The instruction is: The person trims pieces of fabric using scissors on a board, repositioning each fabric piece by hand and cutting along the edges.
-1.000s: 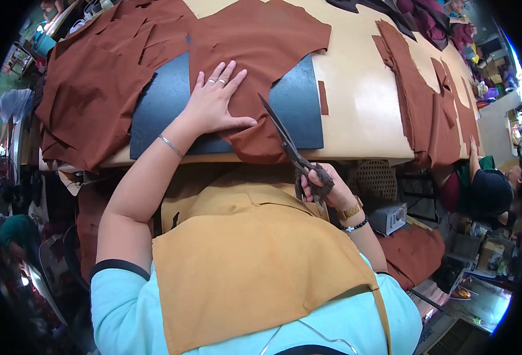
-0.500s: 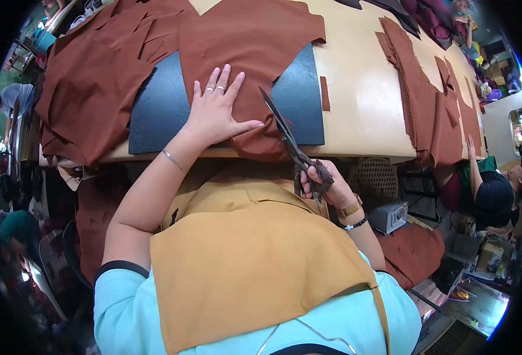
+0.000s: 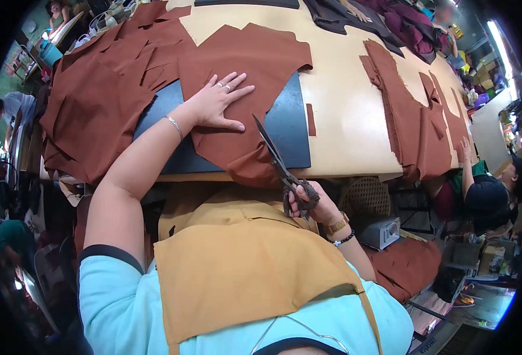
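My left hand [image 3: 222,102] lies flat with fingers spread on a reddish-brown fabric piece [image 3: 255,56]. That piece rests over a dark board [image 3: 290,139] on the table, and its near end hangs in folds at the table's edge. Fingers wrapped round the handles, my right hand [image 3: 317,204] holds large dark scissors [image 3: 278,163]. Their handles are bound with dark cloth. The blades point up and away toward my left hand, lying over the fabric's right side; whether they touch it I cannot tell.
A heap of brown fabric [image 3: 89,118] covers the table's left side. Brown cut pieces [image 3: 391,112] and a small scrap [image 3: 312,120] lie rightward on the pale table [image 3: 349,130]. Dark garments [image 3: 355,18] are at the far side. Another person [image 3: 489,195] sits at right, one hand on fabric.
The head view has shifted, showing more of the table's far side. My left hand has turned, its fingers now pointing more rightward on the fabric. The scissors stay in my right hand.
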`<state>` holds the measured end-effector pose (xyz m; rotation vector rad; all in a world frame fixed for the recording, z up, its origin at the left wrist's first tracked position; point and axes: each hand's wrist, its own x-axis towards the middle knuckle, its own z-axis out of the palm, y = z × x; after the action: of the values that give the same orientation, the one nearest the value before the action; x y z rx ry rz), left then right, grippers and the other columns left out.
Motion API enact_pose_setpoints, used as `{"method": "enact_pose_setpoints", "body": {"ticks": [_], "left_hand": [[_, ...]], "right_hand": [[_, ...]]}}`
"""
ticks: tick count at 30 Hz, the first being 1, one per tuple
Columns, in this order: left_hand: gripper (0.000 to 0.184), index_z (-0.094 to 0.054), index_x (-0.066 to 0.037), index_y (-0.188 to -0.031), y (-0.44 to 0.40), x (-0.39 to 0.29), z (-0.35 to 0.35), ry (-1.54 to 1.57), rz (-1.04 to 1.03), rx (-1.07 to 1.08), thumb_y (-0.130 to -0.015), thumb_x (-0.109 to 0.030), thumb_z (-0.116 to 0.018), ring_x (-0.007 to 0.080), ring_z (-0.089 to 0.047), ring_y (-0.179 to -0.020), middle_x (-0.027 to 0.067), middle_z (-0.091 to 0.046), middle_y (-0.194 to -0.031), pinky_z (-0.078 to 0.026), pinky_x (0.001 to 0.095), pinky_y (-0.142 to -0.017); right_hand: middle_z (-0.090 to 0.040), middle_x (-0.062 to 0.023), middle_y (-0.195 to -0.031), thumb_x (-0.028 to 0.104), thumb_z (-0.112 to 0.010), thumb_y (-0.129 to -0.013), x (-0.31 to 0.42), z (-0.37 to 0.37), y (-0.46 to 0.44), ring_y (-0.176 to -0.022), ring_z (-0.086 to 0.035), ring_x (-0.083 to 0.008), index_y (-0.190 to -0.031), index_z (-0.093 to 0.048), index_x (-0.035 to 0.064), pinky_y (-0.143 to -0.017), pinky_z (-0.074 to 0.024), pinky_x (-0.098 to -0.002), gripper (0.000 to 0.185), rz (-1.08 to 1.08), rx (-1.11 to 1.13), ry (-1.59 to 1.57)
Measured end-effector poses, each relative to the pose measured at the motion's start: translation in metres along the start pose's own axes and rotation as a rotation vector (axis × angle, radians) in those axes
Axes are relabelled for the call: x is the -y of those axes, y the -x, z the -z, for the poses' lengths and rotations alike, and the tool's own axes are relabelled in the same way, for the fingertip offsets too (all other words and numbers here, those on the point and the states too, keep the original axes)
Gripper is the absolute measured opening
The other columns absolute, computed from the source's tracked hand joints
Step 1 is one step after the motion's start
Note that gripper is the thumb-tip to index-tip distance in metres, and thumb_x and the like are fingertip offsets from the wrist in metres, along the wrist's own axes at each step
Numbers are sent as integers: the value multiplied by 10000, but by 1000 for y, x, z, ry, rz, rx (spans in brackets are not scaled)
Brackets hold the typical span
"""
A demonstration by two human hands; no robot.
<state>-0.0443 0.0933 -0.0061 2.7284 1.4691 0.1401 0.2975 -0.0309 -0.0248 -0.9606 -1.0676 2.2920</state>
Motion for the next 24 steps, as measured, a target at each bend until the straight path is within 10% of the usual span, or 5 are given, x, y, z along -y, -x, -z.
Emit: {"method": "enact_pose_setpoints", "body": {"ticks": [24], "left_hand": [[1069, -306, -177, -1478, 27, -36, -13, 3, 343, -72, -666, -836, -527, 371, -182, -1426, 190, -216, -1537, -153, 643, -1095]], "right_hand": [[-579, -43, -651, 377, -630, -908, -8, -3, 1, -543, -577, -126, -816, -589, 40, -539, -497, -260, 351, 17, -76, 9]]}}
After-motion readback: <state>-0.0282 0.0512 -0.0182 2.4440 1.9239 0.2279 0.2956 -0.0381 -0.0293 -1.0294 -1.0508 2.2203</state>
